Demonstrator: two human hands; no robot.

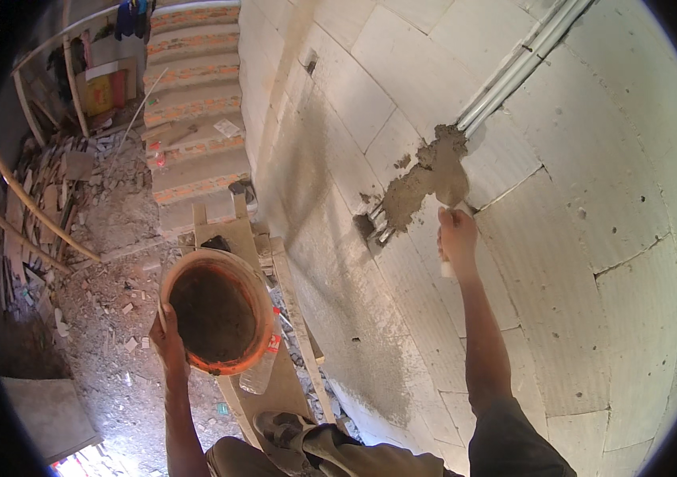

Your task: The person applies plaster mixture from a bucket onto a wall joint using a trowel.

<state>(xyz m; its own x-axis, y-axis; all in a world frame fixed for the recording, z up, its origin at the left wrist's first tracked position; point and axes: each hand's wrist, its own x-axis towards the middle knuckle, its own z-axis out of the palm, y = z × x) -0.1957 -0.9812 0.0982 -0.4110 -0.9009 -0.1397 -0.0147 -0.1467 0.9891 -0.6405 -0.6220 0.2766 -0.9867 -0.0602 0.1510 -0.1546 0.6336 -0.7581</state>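
My left hand grips the rim of an orange plastic bucket, held tilted toward me. Grey-brown mortar lies inside it. On the right, my right hand is closed round the pale handle of a trowel, whose blade, smeared with mortar, is against the wall. A rough patch of wet mortar covers part of a groove in the pale block wall. White pipes run down into this patch from the upper right, and short pipe ends show below it beside a dark hole.
I am above a wooden plank, one shoe on it. A clear plastic bottle lies beside the bucket. Brick-edged stairs rise at the far left. Rubble and wood scraps cover the floor, with bent poles standing there.
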